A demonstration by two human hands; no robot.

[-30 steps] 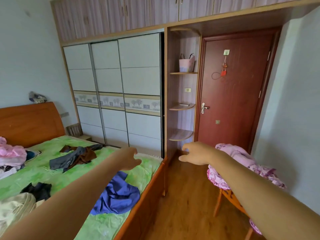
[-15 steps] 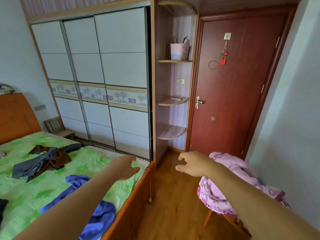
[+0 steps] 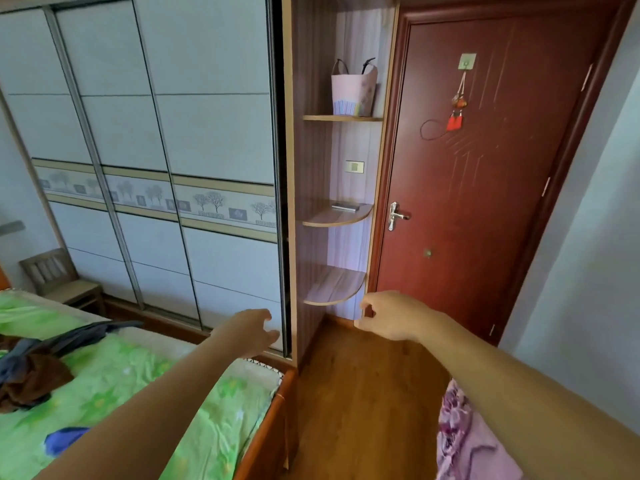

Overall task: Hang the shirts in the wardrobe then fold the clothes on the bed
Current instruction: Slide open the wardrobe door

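Lower centre of the frame, the left hand (image 3: 249, 329) and right hand (image 3: 388, 315) extend before the closed wardrobe (image 3: 207, 133), each grip loosely apart, holding nothing.

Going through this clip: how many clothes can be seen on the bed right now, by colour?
grey garment: 1
brown garment: 1
blue garment: 1, partly hidden by the left arm
Total in view on the bed: 3
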